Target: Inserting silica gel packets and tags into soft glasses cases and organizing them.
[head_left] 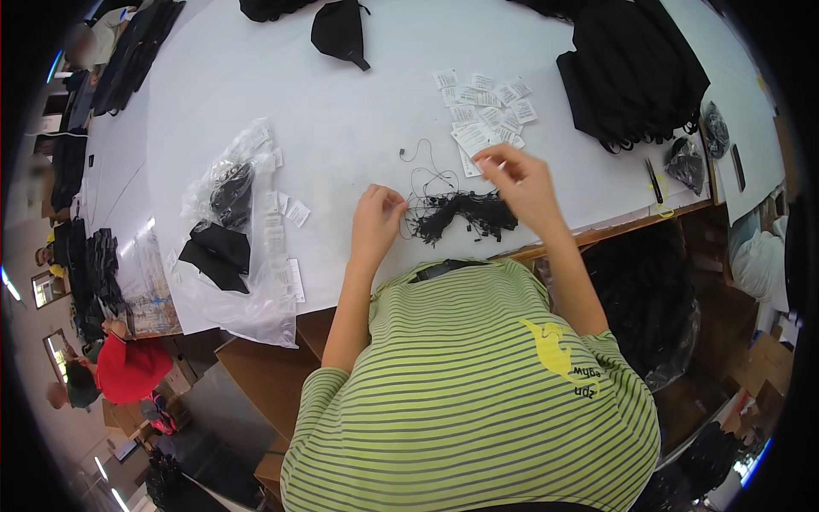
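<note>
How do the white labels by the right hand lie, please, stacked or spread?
Spread: the white labels lie scattered, only partly overlapping.

Black cords, tangled heap, white tags, scattered beyond

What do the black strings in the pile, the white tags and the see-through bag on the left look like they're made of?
Black strings: probably matte textile cord, being thin and loosely curling. White tags: likely paper or thin card, flat and printed, though smooth fabric is possible. See-through bag: apparently thin, glossy plastic film, judging by its wrinkles and highlights.
</note>
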The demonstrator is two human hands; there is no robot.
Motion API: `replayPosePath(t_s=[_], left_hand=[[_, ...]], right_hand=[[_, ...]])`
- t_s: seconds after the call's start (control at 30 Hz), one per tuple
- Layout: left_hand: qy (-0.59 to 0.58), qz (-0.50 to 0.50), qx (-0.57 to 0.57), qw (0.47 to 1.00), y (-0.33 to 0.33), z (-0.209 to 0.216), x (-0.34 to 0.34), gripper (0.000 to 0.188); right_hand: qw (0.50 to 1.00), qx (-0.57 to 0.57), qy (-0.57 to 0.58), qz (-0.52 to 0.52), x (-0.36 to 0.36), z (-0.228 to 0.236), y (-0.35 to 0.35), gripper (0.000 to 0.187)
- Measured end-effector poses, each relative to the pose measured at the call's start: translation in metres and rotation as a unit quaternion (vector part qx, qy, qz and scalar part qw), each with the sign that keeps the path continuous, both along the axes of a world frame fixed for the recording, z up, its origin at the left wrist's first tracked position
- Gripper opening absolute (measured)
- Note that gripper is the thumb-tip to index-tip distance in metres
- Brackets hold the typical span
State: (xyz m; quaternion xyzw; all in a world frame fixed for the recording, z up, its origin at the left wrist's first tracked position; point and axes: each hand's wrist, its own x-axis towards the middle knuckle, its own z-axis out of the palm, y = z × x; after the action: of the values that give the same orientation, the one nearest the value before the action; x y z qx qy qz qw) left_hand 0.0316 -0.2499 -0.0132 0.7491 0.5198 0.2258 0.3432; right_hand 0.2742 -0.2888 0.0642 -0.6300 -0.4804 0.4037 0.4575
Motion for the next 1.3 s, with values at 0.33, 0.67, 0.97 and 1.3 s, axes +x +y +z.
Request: replayPosePath(t_s=[0.33, 0.67, 0.97, 1.3], left_hand=[[-0.259, 0.054, -0.159, 0.951, -0.010, 0.051, 0.004, 0.009], [-0.241, 0.070, -0.103, 0.963, -0.013, 0.051, 0.007, 0.017], [-0.083, 0.135, -0.041, 0.987, 0.056, 0.011, -0.012, 0.023], [0.162, -0.075, 0.119, 0.977, 0.080, -0.007, 0.123, 0.043]], right_hand=[[0.969, -0.171, 0.125, 0.127, -0.059, -0.023, 0.000, 0.022], [0.956, -0.019, 0.294, -0.016, -0.056, 0.004, 0.007, 0.017], [0.943, -0.003, 0.332, 0.018, -0.004, 0.022, -0.002, 0.014], [0.994, 0.004, -0.059, -0.095, 0.016, 0.029, -0.028, 0.012]])
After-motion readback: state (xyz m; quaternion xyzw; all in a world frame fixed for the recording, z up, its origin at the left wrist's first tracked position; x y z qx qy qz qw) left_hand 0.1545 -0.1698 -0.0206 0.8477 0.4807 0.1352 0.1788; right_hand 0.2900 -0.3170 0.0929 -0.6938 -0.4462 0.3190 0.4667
